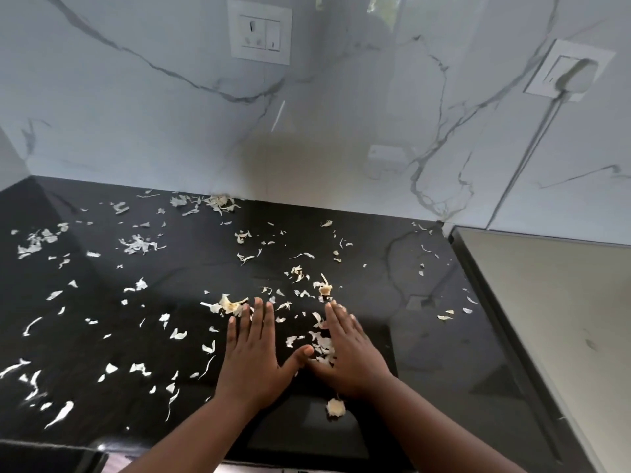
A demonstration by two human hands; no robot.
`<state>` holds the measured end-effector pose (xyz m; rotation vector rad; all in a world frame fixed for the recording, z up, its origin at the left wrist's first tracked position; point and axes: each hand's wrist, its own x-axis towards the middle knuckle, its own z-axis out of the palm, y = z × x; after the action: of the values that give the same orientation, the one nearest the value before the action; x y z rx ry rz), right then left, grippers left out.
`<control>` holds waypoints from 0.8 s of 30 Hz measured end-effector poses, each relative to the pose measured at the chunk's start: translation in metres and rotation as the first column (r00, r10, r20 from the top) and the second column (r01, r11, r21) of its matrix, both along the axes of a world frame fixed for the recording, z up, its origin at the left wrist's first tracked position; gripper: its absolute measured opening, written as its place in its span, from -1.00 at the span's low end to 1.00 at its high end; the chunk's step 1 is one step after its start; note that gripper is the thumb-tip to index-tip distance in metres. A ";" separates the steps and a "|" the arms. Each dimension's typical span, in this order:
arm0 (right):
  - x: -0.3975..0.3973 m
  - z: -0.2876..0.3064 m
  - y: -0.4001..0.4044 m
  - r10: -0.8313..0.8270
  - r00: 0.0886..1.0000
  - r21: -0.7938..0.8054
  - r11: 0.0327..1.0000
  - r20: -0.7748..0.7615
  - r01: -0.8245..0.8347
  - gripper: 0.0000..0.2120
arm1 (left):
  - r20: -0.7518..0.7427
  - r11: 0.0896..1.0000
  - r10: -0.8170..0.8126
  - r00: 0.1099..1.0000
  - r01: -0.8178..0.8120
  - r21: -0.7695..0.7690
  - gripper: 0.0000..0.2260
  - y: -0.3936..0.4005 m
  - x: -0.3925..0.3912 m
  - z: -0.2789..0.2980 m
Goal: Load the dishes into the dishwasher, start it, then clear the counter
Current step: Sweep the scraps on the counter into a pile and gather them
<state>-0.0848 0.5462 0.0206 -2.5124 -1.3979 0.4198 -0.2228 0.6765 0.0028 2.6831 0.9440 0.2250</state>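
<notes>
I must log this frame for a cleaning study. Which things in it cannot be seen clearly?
- Head view: peels under the flat left hand and right hand are covered by the palms.
- The black glossy stone counter is cut off by the frame's bottom and left edges.
- The white wall plug is blurred.
- No dishwasher in the frame.

Two hands (300, 356), two wall sockets (260, 31), one counter (444, 336), garlic peels (136, 244) (too many to count)
</notes>
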 end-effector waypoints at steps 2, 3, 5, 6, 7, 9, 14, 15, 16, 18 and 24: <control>0.010 0.006 -0.013 0.000 0.997 0.111 0.994 -0.082 0.009 0.01 | -0.014 1.000 -0.022 1.000 0.022 0.006 0.01 0.002 0.000 0.000; 0.019 0.008 -0.023 -0.019 0.996 0.160 0.987 -0.082 0.032 0.00 | -0.016 1.000 -0.028 0.999 0.028 0.004 0.01 0.002 0.000 0.001; 0.049 0.012 -0.047 -0.097 0.995 0.212 0.972 -0.029 0.101 0.04 | -0.019 1.000 -0.027 0.999 0.027 -0.004 0.03 0.002 0.003 0.002; 0.069 0.013 -0.060 -0.149 0.989 0.218 0.966 0.017 0.142 0.06 | -0.029 1.000 -0.026 0.999 0.026 0.002 0.04 0.002 0.002 0.003; 0.091 0.012 -0.075 -0.203 0.977 0.205 0.961 0.071 0.185 0.08 | -0.045 1.000 -0.028 0.999 0.028 0.007 0.05 0.002 0.002 0.003; 0.136 0.014 -0.101 -0.290 0.943 0.129 0.954 0.166 0.271 0.16 | -0.045 0.999 -0.033 0.998 0.033 0.009 0.06 0.003 0.001 0.000; 0.198 0.006 -0.124 -0.342 0.926 -0.079 0.931 0.159 0.358 0.09 | -0.037 0.981 -0.120 0.992 0.125 0.149 -0.08 -0.009 0.035 0.003; 0.202 0.003 -0.122 -0.321 0.934 -0.099 0.936 0.155 0.338 0.07 | -0.015 0.974 -0.157 0.987 0.158 0.164 -0.11 -0.017 0.054 0.007; 0.203 0.001 -0.119 -0.299 0.941 -0.105 0.943 0.161 0.317 0.05 | -0.001 0.966 -0.200 0.980 0.198 0.167 -0.13 -0.027 0.074 0.012; 0.200 -0.002 -0.108 -0.240 0.956 -0.089 0.962 0.167 0.257 0.06 | -0.016 0.943 -0.284 0.959 0.283 0.177 -0.17 -0.048 0.118 0.017; 0.164 -0.005 -0.082 0.132 0.986 0.116 0.986 -0.097 -0.121 -0.24 | -0.095 0.947 -0.312 0.945 0.318 0.054 0.07 -0.084 0.206 0.010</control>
<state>0.0791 0.4637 0.0154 -2.2887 -1.5024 0.4772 -0.0163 0.5928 0.0123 2.8767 0.5223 0.0757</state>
